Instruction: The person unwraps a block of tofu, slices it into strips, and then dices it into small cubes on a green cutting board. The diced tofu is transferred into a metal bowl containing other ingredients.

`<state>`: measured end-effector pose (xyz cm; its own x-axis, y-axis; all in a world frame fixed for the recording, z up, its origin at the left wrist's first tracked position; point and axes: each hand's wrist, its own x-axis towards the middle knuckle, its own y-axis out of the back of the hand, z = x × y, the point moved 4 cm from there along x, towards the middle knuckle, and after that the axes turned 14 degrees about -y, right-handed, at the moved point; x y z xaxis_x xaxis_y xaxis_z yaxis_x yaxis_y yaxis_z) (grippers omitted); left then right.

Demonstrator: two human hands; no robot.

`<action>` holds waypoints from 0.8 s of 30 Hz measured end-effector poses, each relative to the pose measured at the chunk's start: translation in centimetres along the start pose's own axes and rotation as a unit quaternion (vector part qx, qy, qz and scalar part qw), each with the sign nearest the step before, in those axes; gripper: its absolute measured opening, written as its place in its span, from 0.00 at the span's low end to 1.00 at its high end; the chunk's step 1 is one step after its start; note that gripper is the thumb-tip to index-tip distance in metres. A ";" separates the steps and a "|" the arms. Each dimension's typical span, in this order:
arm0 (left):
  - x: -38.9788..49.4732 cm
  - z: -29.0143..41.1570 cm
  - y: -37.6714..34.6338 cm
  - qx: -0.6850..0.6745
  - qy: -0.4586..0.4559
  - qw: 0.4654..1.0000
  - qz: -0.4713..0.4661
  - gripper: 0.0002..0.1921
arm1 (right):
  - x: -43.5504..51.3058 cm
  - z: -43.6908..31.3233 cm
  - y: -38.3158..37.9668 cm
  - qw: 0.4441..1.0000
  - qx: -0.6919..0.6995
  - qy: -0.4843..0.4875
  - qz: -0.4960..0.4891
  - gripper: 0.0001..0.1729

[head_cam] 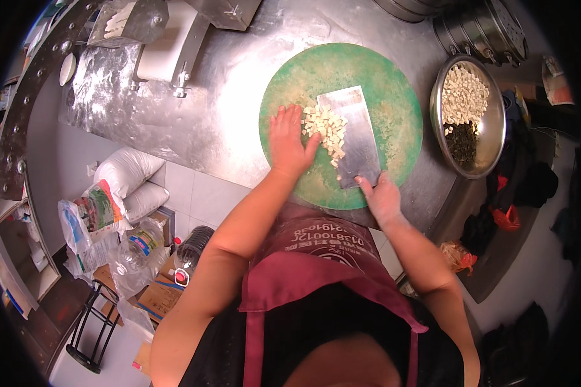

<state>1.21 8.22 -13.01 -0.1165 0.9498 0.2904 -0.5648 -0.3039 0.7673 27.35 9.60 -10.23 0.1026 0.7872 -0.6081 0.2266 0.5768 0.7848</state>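
Observation:
A round green cutting board lies on the metal table near its front edge. On it is a heap of small pale cubes, possibly tofu. My left hand rests at the heap's left side, palm down, thumb spread towards the cubes. My right hand grips the near end of a broad metal cleaver blade, which lies flat or nearly so along the heap's right side. Right of the board, a steel bowl holds more pale cubes and a dark chopped ingredient.
Stacked metal pots stand at the back right. A metal machine with a white surface occupies the back left of the steel table. White sacks, plastic bottles and a black-framed stool are on the floor at left.

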 end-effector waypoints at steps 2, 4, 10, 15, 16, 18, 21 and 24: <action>0.2 0.5 -0.8 -0.020 0.008 0.999 0.023 0.38 | -1.2 -0.8 -1.4 1.000 0.026 -0.002 0.012 0.39; 0.6 1.0 -1.3 -0.026 0.004 0.998 0.050 0.36 | -1.7 -2.0 -2.3 0.999 0.043 0.005 0.019 0.38; 1.1 1.1 -1.3 -0.071 0.036 0.991 0.110 0.33 | -2.0 -5.9 -3.6 0.996 0.073 0.050 0.022 0.37; 1.8 1.4 -1.7 -0.133 0.072 0.976 0.158 0.31 | -1.9 -7.1 -3.7 0.990 0.100 0.091 0.030 0.34; 2.2 1.8 -1.8 -0.149 0.077 0.972 0.162 0.31 | -1.8 -7.0 -3.5 0.987 0.109 0.108 0.042 0.32; 2.9 2.8 -1.9 -0.162 0.073 0.971 0.159 0.31 | -1.2 -5.8 -3.7 0.979 0.193 0.059 -0.029 0.30; 5.1 6.0 -1.7 -0.138 0.036 0.981 0.130 0.31 | -1.2 -4.4 -1.7 0.942 0.316 -0.004 -0.109 0.25; 8.3 10.6 -1.2 -0.142 -0.025 0.983 0.116 0.31 | -1.8 -2.5 2.3 0.918 0.378 -0.031 -0.118 0.22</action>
<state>9.60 15.69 -5.43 -0.2331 0.8500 0.4723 -0.7335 -0.4726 0.4885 25.27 10.02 -7.04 0.0131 0.6324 -0.7745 0.8540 0.3958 0.3377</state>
